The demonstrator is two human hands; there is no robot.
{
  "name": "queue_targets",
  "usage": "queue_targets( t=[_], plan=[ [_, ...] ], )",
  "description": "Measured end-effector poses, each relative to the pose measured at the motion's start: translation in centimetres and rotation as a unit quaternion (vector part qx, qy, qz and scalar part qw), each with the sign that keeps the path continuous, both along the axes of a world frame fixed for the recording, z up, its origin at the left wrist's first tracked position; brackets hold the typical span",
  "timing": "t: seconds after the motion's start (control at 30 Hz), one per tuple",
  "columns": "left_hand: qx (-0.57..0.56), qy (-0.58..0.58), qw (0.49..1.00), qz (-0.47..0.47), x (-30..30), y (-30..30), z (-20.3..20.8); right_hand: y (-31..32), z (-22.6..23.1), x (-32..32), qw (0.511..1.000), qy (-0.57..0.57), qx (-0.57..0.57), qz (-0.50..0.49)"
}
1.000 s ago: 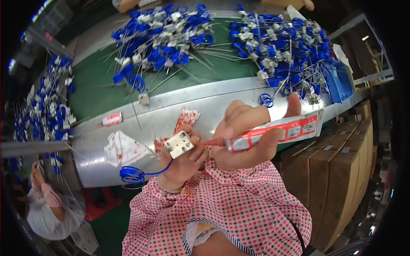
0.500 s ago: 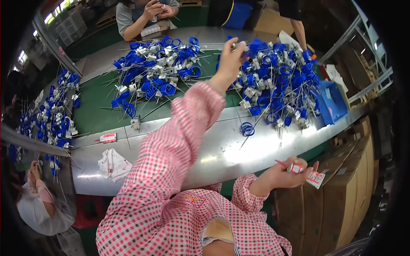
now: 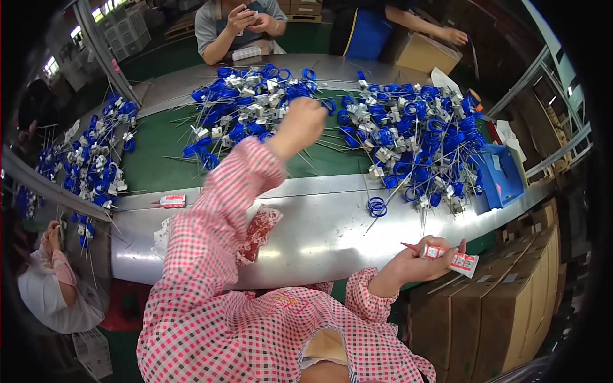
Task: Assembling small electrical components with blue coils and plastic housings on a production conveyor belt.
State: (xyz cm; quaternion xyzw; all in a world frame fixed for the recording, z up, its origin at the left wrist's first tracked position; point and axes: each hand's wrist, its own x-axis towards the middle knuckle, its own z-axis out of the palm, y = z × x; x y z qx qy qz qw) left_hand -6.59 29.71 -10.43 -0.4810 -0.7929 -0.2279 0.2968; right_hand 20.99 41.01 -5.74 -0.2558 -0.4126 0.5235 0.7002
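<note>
My left hand (image 3: 301, 124) hangs at the near right side of the left pile of blue-coiled parts (image 3: 239, 96). Its fingers are curled in; what they hold, if anything, is hidden. These parts have blue coiled wire or tubing, small white-grey blocks and thin metal rods. Low on the right, past the table's front edge, my right hand (image 3: 421, 262) is closed round a small red-and-white squeeze tube (image 3: 463, 262) with a pointed red nozzle. A second pile of the same parts (image 3: 415, 127) lies to the right of my left hand. One single coil (image 3: 377, 206) sits apart on the bare metal.
Another red-and-white tube (image 3: 171, 201) and a red-stained cloth or pad (image 3: 260, 233) lie on the metal table (image 3: 319, 223). A blue bin (image 3: 501, 175) stands right; cardboard boxes (image 3: 491, 306) are stacked below. Co-workers stand across the table and at far left.
My left hand has moved left, from over the right pile to the left pile. The red-stained cloth has come into sight beside my sleeve. My right hand still holds the tube.
</note>
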Motion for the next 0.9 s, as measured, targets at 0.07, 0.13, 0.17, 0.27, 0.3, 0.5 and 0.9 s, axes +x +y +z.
queue_targets(
  t=[0.07, 0.13, 0.17, 0.27, 0.3, 0.5, 0.9],
  plan=[
    [0.046, 0.085, 0.993, 0.07, 0.5, -5.0, 1.3, -0.9, 0.0, -0.8, 1.0, -0.003, -0.005, 0.002],
    [0.013, 0.101, 0.974, 0.201, 1.1, -10.0, 2.3, -1.5, -0.7, -1.3, 0.999, -0.016, -0.012, 0.039],
    [-0.011, 0.113, 0.956, 0.271, 1.8, -12.5, 2.6, -1.9, -0.7, -1.6, 0.999, -0.012, -0.012, 0.05],
    [-0.098, 0.03, 0.922, 0.373, 1.9, -18.3, -0.3, -2.8, -0.6, -2.2, 0.996, -0.02, -0.019, 0.09],
    [-0.131, -0.124, 0.918, 0.354, 1.8, -19.7, -1.0, -3.0, -0.8, -2.4, 0.996, -0.044, 0.011, 0.08],
    [-0.054, -0.329, 0.914, 0.232, 3.2, -23.1, -3.3, -5.0, 0.1, -3.1, 0.99, -0.085, 0.028, 0.105],
    [-0.124, -0.058, 0.913, 0.384, 5.2, -24.0, -2.7, -5.4, -1.4, -3.8, 0.988, -0.087, 0.112, 0.06]
  ],
)
